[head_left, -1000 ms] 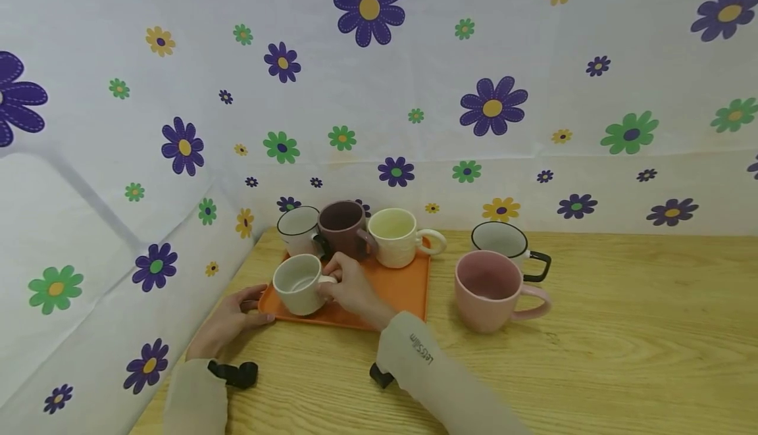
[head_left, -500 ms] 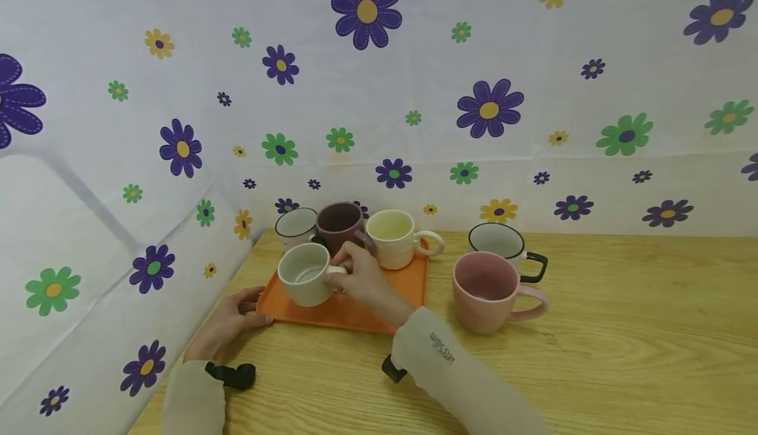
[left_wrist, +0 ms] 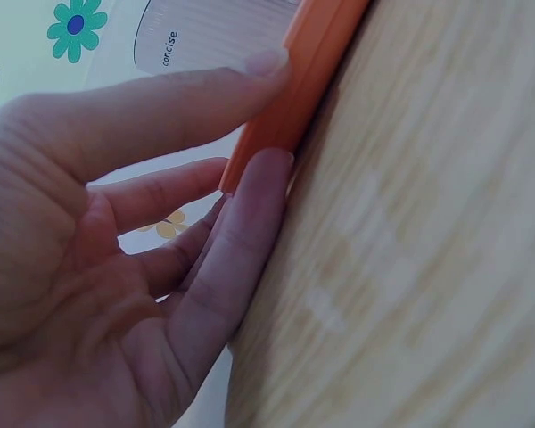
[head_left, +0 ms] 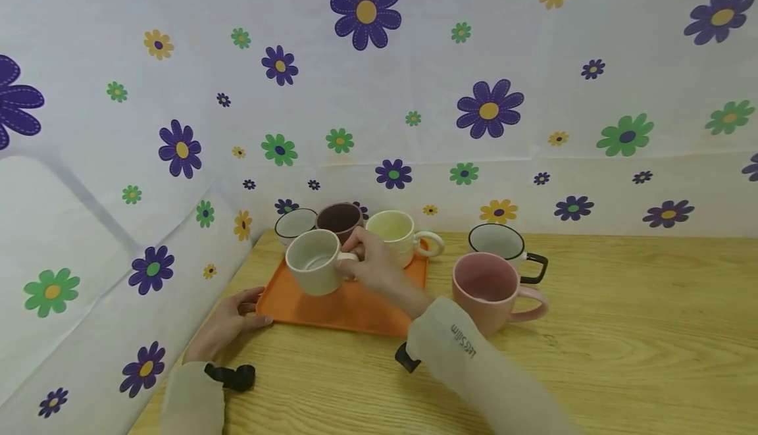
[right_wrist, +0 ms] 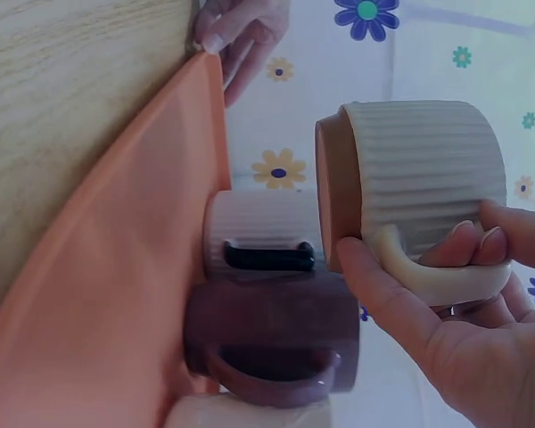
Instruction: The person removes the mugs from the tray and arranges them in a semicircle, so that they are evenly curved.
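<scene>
My right hand (head_left: 383, 270) pinches the handle of a cream mug (head_left: 315, 269) and holds it above the orange tray (head_left: 349, 311). The right wrist view shows this ribbed mug (right_wrist: 428, 169) with its tan base apart from the tray, fingers through the handle loop. At the tray's front left corner my left hand (head_left: 225, 324) grips the edge; in the left wrist view its thumb and fingers (left_wrist: 236, 236) lie on both sides of the corner. Along the tray's back stand a black-rimmed white mug (head_left: 294, 224), a dark purple mug (head_left: 339, 218) and a pale yellow mug (head_left: 391, 234).
Right of the tray, a pink mug (head_left: 485, 290) stands on the wooden table (head_left: 639, 330). Behind it is another white mug (head_left: 497, 241) with a black rim and black handle. A flower-printed cloth (head_left: 533, 40) hangs behind and at the left.
My right hand has lifted the cream mug off the tray's front left and carried it up and to the right. The left hand has stayed at the tray's corner.
</scene>
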Motion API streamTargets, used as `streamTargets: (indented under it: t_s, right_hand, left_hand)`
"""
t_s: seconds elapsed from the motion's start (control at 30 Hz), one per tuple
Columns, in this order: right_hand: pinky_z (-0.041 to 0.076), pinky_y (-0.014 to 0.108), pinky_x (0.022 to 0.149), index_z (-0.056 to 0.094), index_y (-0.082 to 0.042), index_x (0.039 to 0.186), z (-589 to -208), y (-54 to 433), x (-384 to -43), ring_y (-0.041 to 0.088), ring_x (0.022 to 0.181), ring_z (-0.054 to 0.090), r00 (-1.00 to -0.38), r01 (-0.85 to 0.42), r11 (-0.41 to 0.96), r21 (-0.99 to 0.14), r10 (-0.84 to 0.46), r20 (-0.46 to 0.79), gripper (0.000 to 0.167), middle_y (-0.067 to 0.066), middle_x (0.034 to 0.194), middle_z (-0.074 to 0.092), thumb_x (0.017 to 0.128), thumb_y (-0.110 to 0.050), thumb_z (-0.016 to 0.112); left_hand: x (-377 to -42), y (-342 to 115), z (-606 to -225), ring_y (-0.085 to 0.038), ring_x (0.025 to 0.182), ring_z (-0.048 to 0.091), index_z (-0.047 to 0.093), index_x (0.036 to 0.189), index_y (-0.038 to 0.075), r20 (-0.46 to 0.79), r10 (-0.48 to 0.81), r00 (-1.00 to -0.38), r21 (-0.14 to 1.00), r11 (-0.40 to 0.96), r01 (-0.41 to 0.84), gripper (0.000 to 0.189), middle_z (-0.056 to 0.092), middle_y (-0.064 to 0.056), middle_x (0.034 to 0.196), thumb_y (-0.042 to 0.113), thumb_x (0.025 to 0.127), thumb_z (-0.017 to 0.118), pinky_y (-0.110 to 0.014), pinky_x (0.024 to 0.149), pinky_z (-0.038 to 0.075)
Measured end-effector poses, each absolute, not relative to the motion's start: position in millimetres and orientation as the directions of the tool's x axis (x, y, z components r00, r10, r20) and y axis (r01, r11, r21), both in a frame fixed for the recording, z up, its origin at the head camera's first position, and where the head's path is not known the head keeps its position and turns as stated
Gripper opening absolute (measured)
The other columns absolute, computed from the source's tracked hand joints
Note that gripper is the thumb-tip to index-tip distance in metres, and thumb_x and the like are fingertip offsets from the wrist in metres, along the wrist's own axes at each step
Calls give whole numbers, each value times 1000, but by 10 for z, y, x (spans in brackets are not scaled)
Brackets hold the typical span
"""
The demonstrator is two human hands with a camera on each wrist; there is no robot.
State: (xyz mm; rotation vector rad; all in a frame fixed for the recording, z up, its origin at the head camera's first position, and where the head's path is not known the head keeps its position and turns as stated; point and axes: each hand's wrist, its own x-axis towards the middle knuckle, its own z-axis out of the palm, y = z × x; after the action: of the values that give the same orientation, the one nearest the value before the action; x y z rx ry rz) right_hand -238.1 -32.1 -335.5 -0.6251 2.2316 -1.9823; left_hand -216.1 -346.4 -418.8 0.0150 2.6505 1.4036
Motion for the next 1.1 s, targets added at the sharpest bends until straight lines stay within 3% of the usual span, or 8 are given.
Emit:
streamTargets:
  t_s: [0.1, 0.2, 0.4, 0.6, 0.83, 1.1]
  right_hand:
    - [57, 37, 67, 53, 1, 95, -3284, -267, -2384, 14, 67, 56, -915, -221, 62, -973, -359, 185, 17, 12, 82, 68, 92, 8, 68]
    - [55, 32, 65, 53, 2, 96, -3209, -221, -2394, 15, 66, 54, -920, -198, 53, -979, -355, 167, 17, 11, 79, 66, 92, 9, 67]
    - [50, 28, 63, 53, 1, 100, -3102, -108, -2410, 17, 69, 54, -933, -181, 87, -980, -331, 142, 16, 12, 82, 67, 93, 6, 67]
    - [53, 31, 67, 52, -1, 100, -3024, -27, -2419, 20, 73, 57, -940, -153, 78, -985, -318, 121, 18, 14, 85, 68, 93, 6, 67]
    - [57, 41, 78, 53, -1, 100, -2943, 64, -2411, 22, 78, 59, -943, -160, 102, -982, -309, 121, 16, 16, 88, 69, 94, 5, 66]
    - [56, 36, 75, 53, 1, 101, -2872, 206, -2397, 21, 75, 60, -937, -197, 112, -974, -313, 154, 14, 14, 82, 66, 95, 4, 65]
  left_hand:
    - [-2162, -3468, -4201, -34, 118, 59, 38, 150, -10, -120, 74, -990, 827, 559, -58, 77, 56, -28, 137, 12, 89, 79, -28, 95, 46]
    - [-2171, -3483, -4205, -34, 117, 60, 38, 150, -10, -113, 76, -991, 825, 563, -51, 77, 57, -28, 136, 12, 89, 79, -21, 88, 46]
    - [-2175, -3474, -4209, -33, 117, 60, 39, 150, -9, -125, 61, -990, 815, 576, -67, 77, 57, -26, 136, 14, 88, 80, -29, 94, 47]
    - [-2175, -3476, -4209, -36, 115, 61, 38, 149, -12, -97, 78, -992, 821, 569, -35, 76, 58, -29, 133, 10, 89, 78, -19, 85, 47]
    - [-2186, -3487, -4220, -37, 117, 60, 37, 149, -13, -98, 77, -992, 816, 576, -36, 76, 56, -30, 135, 11, 89, 78, -19, 83, 47]
    - [-2173, -3477, -4200, -36, 118, 60, 38, 150, -10, -120, 67, -990, 816, 575, -60, 78, 57, -28, 136, 14, 88, 80, -34, 95, 49]
